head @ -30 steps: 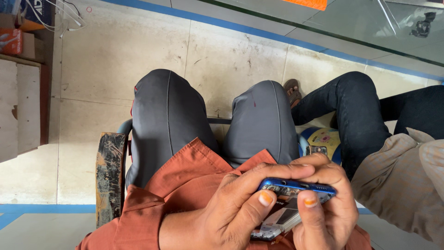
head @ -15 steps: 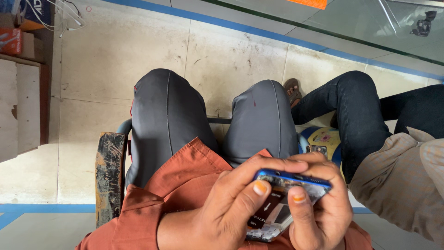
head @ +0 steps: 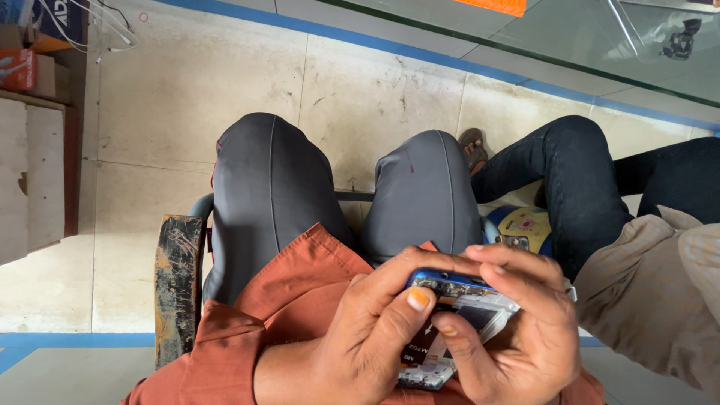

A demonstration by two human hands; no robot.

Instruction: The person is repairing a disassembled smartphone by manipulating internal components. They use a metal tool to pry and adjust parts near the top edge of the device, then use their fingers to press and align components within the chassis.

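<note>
The phone (head: 459, 319), back cover off, sits over my lap, clasped between my left hand (head: 375, 341) and right hand (head: 525, 330), thumbs pressing its blue frame, steadying it.

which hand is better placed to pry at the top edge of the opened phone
Left, probably. The left hand has its thumb tip already on the blue top edge of the phone, free to push. The right hand wraps the phone's body from the side and seems to be steadying it.
</note>
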